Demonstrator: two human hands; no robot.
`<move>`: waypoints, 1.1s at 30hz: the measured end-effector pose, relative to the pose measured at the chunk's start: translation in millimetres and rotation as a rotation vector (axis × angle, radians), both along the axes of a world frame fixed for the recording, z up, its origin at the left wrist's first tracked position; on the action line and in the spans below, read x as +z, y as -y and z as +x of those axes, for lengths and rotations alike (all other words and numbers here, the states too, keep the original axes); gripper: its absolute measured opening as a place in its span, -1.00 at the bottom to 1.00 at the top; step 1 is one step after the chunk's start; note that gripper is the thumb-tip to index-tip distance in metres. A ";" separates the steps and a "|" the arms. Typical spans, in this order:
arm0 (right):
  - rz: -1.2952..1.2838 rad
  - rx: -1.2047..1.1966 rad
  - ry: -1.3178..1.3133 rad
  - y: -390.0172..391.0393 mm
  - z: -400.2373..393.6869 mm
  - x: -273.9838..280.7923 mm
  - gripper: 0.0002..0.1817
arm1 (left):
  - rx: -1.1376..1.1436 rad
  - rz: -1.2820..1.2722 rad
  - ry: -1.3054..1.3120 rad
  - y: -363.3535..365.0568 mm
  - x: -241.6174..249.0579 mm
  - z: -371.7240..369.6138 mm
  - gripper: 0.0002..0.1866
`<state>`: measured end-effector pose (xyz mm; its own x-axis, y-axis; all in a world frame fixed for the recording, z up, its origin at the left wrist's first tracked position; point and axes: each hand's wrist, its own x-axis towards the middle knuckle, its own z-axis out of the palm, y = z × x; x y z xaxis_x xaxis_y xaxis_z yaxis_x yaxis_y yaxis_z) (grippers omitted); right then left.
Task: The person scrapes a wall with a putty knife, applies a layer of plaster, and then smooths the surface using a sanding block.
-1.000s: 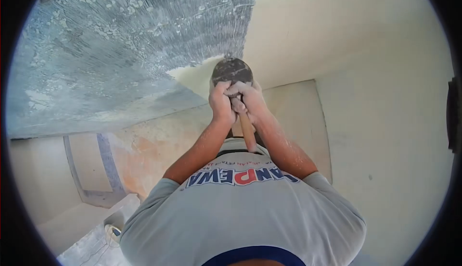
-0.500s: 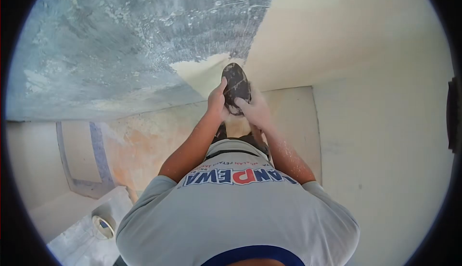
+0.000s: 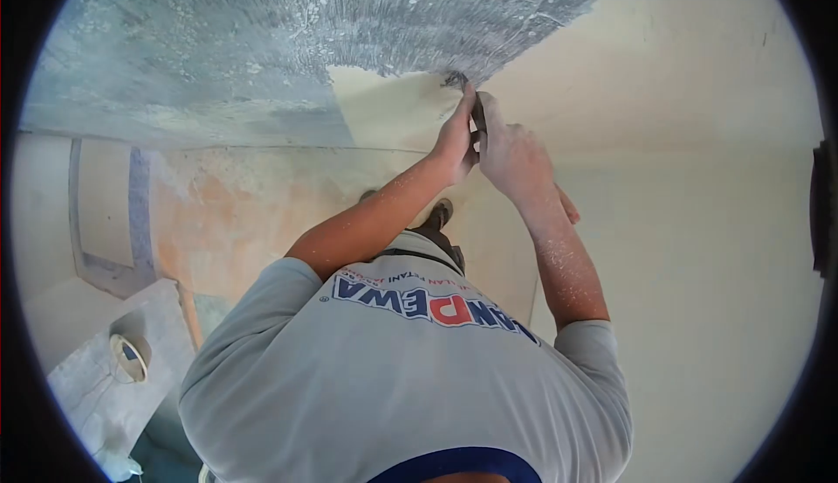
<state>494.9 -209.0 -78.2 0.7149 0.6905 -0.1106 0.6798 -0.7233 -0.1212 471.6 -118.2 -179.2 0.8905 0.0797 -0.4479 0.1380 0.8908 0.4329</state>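
A thin dark pad [image 3: 477, 118], oval when seen from its face and smeared with white, shows edge-on between my two hands. My left hand [image 3: 456, 144] grips it from the left with the thumb side along its edge. My right hand [image 3: 515, 155], dusted white, is closed over its right side with the fingers bent. The pad's upper end is right at the wall, beside a dark scuffed spot [image 3: 454, 79], where a pale smooth patch [image 3: 388, 103] meets the rough grey wall surface [image 3: 236, 37]. My hands hide much of the pad.
A smooth cream wall [image 3: 681, 72] lies to the right. My shoe [image 3: 441, 212] stands on the orange-stained floor [image 3: 227, 203]. At lower left, a round white container [image 3: 128, 359] sits on a grey dusty board [image 3: 83, 387]. A blue-edged frame [image 3: 140, 212] is at left.
Both hands have moved up and right with the pad, from in front of my body to the wall. The pad has turned from face-on to edge-on, and my right hand now covers its side.
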 end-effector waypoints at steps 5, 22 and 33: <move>-0.027 -0.012 -0.067 -1.3 8.5 1.2 -0.53 | 0.108 0.043 0.035 11.9 10.4 -0.2 -0.26; 0.040 0.129 -0.101 26.2 35.5 -28.0 -0.45 | 0.531 0.324 -0.038 52.7 -31.8 39.6 -0.47; 0.108 0.258 -0.092 30.7 53.5 -47.6 -0.34 | 0.566 0.224 -0.074 48.1 -18.5 37.8 -0.45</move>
